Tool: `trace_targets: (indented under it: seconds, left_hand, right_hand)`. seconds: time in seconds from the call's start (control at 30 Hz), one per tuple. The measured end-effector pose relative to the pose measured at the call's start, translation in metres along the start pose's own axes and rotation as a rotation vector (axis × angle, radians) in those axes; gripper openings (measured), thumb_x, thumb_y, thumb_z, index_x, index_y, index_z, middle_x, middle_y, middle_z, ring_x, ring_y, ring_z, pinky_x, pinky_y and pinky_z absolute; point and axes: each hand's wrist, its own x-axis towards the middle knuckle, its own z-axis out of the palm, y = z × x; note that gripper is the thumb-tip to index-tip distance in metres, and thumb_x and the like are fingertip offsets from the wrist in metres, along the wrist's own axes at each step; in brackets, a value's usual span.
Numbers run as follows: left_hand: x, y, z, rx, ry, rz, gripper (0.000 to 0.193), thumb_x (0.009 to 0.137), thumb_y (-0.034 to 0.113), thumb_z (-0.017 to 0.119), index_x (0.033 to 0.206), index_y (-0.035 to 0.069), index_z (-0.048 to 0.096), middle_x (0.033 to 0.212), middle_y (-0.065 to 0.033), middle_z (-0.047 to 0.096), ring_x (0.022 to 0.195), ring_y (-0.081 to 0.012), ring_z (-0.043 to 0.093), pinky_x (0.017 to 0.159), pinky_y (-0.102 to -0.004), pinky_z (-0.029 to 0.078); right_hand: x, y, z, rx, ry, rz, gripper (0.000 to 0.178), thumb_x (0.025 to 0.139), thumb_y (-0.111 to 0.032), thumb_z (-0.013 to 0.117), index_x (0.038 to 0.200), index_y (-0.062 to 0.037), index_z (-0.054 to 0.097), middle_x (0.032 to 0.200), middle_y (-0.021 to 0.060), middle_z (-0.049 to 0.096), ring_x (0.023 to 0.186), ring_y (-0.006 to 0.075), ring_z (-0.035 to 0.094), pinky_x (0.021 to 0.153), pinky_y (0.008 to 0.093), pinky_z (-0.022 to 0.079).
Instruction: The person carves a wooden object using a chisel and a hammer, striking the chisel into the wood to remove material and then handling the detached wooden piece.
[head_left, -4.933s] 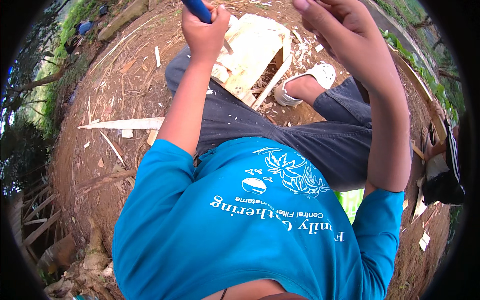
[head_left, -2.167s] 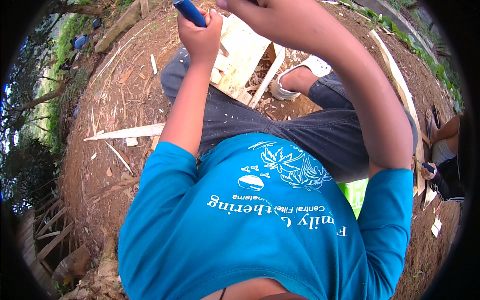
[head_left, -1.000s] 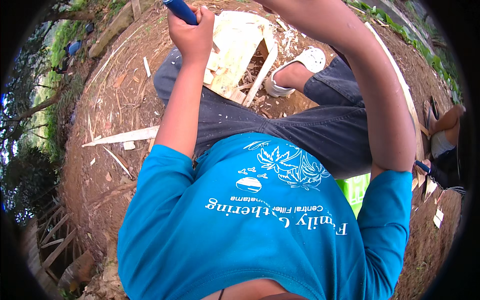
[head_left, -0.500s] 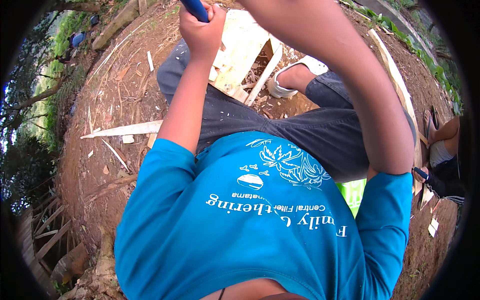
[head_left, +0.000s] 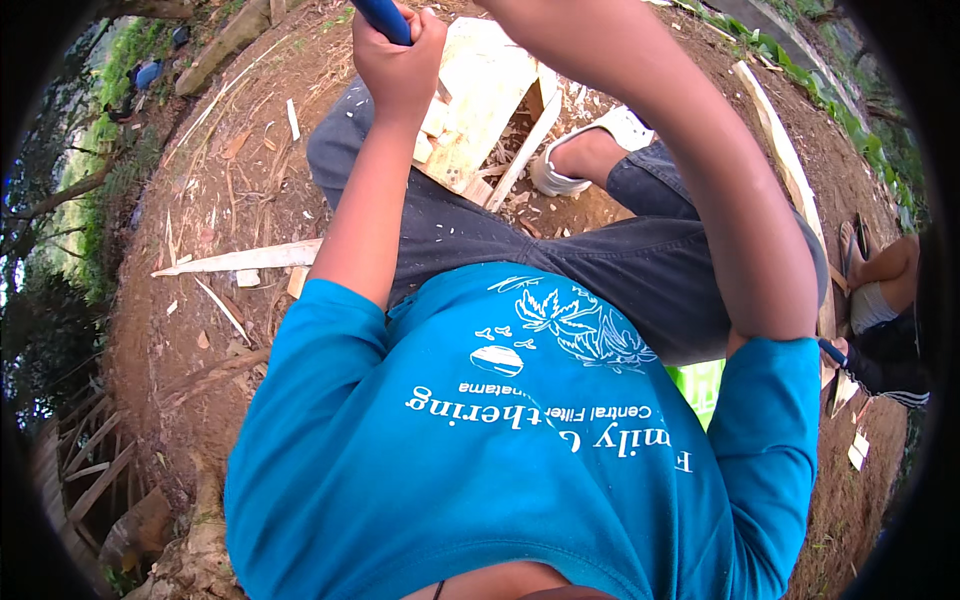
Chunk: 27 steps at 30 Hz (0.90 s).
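My left hand [head_left: 402,65] is closed around a thick blue handle [head_left: 382,20]. That handle runs out of the top edge, so the kind of tool cannot be told. Just below the fist, a pale wooden board [head_left: 490,85] stretches between my legs, with small cut wood pieces [head_left: 434,118] on its near left side. My right forearm [head_left: 680,110] reaches across above the board from the right. The right hand itself lies beyond the top edge, out of sight.
Wood chips litter the brown soil. A long pointed wood strip [head_left: 240,258] lies at left, and a long pale pole [head_left: 780,140] at right. My white shoe [head_left: 628,130] stands beside the board. At far right, another person's hand [head_left: 836,350] holds a dark handle.
My left hand and the blue handle have shifted slightly left in the picture, along with most of the scene. The grip looks the same.
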Motion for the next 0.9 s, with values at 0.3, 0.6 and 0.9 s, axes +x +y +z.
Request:
trace_targets:
  seconds: [0.3,0.6,0.9]
  left_hand:
    - [-0.001,-0.004,-0.002,-0.074,-0.017,-0.015,0.027,0.087,-0.001,0.072,0.093,0.007,0.047,0.076,0.0032,0.052,0.066,-0.0031,0.051,0.062,-0.0205,0.046]
    - [0.001,-0.002,0.0,-0.118,-0.03,-0.004,0.029,0.089,0.0,0.073,0.092,0.008,0.045,0.076,0.003,0.052,0.066,-0.0039,0.054,0.063,-0.0227,0.049]
    - [0.009,0.01,0.007,0.161,0.011,-0.051,0.019,0.086,0.0,0.067,0.097,0.008,0.054,0.079,0.0028,0.054,0.07,-0.0071,0.054,0.065,-0.0259,0.05]
  right_hand:
    - [0.004,0.031,0.013,-0.075,0.097,-0.282,0.039,0.104,-0.012,0.052,0.142,-0.0075,0.06,0.086,0.0172,0.069,0.07,0.0208,0.06,0.068,0.0346,0.049]
    - [-0.003,0.004,-0.007,0.193,0.03,-0.218,0.041,0.107,-0.011,0.053,0.147,-0.0019,0.054,0.081,-0.0026,0.059,0.068,0.0039,0.042,0.061,0.0238,0.038]
    - [-0.005,-0.004,-0.022,0.102,0.03,-0.098,0.044,0.106,-0.013,0.055,0.149,-0.0045,0.054,0.078,-0.0038,0.057,0.064,0.0037,0.039,0.058,0.0241,0.036]
